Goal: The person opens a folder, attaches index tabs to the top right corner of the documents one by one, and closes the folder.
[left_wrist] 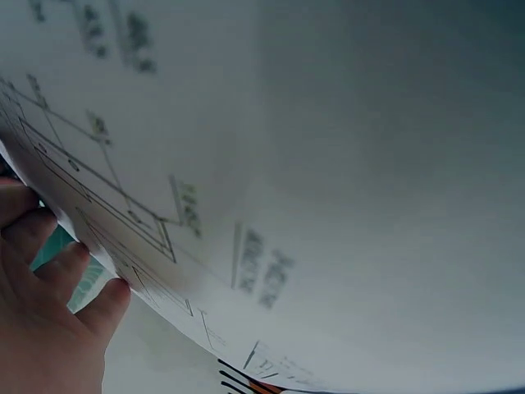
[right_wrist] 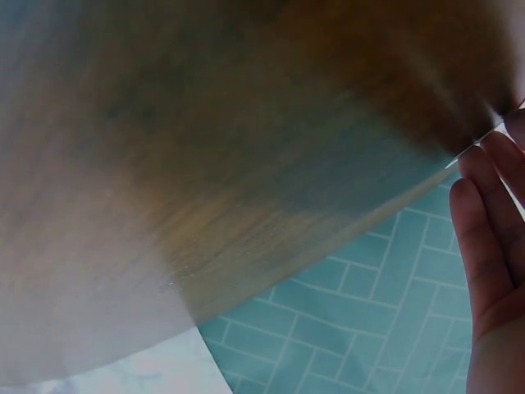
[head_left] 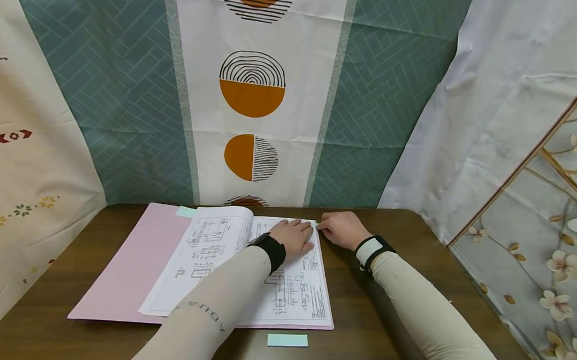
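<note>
The pink folder [head_left: 124, 265] lay spread open on the brown table [head_left: 32, 342] in front of me, and I had both hands at its upper right. One batch of drawing sheets [head_left: 177, 284] lay over toward the folder's left side, bowed up along its inner edge, while the facing drawing page [head_left: 316, 301] covered the folder's right side. My left hand [head_left: 292, 238] rested on that page near the folder's top right corner, fingers stretched out and holding nothing. My right hand [head_left: 344, 229] was just beyond the folder's right edge, beside the same corner, thumb and forefinger pinched together on a pale sliver [head_left: 318, 226]; whether it was the page's corner or a separate slip I could not tell. The two hands were near each other but apart. A mint tab [head_left: 187, 211] showed at the top of the folder's left cover, and a mint strip [head_left: 287, 340] lay just in front of the folder's lower right part. Behind the folder hung a green and white cloth [head_left: 129, 127] with orange half-circles.
</note>
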`<state>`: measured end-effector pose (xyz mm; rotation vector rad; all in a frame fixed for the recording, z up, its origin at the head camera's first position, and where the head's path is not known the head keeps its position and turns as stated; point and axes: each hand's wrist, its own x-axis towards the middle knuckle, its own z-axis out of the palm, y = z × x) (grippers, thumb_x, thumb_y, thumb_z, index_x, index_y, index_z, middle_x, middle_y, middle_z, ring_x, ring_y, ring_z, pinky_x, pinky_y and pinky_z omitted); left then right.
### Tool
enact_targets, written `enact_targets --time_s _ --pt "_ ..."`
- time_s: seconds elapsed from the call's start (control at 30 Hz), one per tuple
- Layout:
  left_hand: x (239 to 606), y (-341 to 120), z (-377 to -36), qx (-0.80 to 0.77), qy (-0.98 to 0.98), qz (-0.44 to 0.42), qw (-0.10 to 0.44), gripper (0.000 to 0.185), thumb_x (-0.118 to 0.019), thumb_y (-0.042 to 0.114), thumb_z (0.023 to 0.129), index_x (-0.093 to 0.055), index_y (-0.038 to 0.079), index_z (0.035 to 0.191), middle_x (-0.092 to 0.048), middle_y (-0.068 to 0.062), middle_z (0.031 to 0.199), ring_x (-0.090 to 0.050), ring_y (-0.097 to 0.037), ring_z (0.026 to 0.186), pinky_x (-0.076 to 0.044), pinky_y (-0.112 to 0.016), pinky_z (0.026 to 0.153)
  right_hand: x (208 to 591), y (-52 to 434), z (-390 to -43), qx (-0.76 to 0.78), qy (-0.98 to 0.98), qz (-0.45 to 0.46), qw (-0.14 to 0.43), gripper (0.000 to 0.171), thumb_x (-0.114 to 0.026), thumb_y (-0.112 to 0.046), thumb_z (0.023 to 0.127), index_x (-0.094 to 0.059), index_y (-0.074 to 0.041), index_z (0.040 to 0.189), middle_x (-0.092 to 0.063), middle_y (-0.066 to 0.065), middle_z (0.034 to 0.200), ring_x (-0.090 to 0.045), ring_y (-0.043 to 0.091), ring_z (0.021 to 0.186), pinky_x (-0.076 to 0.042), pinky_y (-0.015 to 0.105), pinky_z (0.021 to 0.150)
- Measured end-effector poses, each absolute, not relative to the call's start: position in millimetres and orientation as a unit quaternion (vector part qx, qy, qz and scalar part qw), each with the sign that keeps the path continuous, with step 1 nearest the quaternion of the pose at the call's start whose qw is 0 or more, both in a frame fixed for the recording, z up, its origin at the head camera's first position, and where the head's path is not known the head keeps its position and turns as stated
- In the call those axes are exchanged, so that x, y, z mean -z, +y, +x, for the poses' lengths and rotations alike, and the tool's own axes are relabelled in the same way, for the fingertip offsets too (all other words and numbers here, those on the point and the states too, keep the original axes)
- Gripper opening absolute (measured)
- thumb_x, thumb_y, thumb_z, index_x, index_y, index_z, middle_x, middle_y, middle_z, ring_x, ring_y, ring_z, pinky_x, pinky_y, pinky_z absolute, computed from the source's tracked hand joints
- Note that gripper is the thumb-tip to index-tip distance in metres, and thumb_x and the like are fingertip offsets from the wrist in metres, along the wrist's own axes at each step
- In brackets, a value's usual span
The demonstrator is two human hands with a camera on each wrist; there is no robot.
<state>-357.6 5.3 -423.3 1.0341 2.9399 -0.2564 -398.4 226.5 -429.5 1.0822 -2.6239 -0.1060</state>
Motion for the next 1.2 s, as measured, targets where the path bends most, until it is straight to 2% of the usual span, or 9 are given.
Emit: enact_targets --time_s 0.13,0.37,0.63,0.83,1.2 --pt "421.4 5.1 -360.2 0.063 0.948 0.311 0.019 0.065 -0.044 0.053 0.118 -0.043 0.014 0.170 -0.042 -0.003 0.175 -0.037 -0.028 0.162 -0.033 -0.051 0.128 429.0 226.2 -398.1 0.038 -0.915 0.374 0.147 0.022 -0.083 -0.009 0.097 -0.088 -0.017 0.117 -0.074 -0.001 0.098 -0.072 0.016 0.083 -0.062 0.037 0.078" --pt "418.0 4.8 -357.7 0.035 0.959 0.283 0.004 0.062 -0.049 0.051 0.117 -0.050 0.013 0.166 -0.048 -0.004 0.171 -0.043 -0.026 0.158 -0.038 -0.053 0.125 430.0 226.9 -398.6 0.045 -0.916 0.369 0.150 0.024 -0.084 -0.011 0.097 -0.087 -0.018 0.119 -0.074 -0.002 0.098 -0.071 0.014 0.082 -0.062 0.034 0.079" --pt "427.1 9.8 -362.5 0.085 0.950 0.299 0.016 0.064 -0.042 0.055 0.118 -0.041 0.021 0.172 -0.039 0.003 0.177 -0.036 -0.025 0.162 -0.036 -0.059 0.125 429.8 227.7 -399.6 0.040 -0.914 0.374 0.151 0.023 -0.083 -0.009 0.097 -0.088 -0.017 0.117 -0.074 -0.001 0.098 -0.072 0.016 0.081 -0.062 0.037 0.077" --pt "435.4 10.4 -370.5 0.091 0.946 0.312 0.020 0.065 -0.042 0.058 0.116 -0.040 0.025 0.173 -0.037 0.007 0.177 -0.037 -0.024 0.162 -0.038 -0.061 0.123 429.9 228.5 -400.6 0.040 -0.913 0.376 0.152 0.023 -0.082 -0.009 0.097 -0.088 -0.018 0.117 -0.073 -0.001 0.097 -0.072 0.016 0.081 -0.062 0.037 0.075" --pt "429.2 8.5 -368.1 0.067 0.961 0.268 0.019 0.067 -0.044 0.058 0.116 -0.043 0.021 0.171 -0.041 0.003 0.175 -0.038 -0.025 0.161 -0.035 -0.058 0.126 430.6 226.6 -398.3 0.042 -0.920 0.363 0.141 0.025 -0.083 -0.011 0.097 -0.087 -0.019 0.120 -0.074 -0.002 0.100 -0.069 0.012 0.079 -0.062 0.036 0.077"
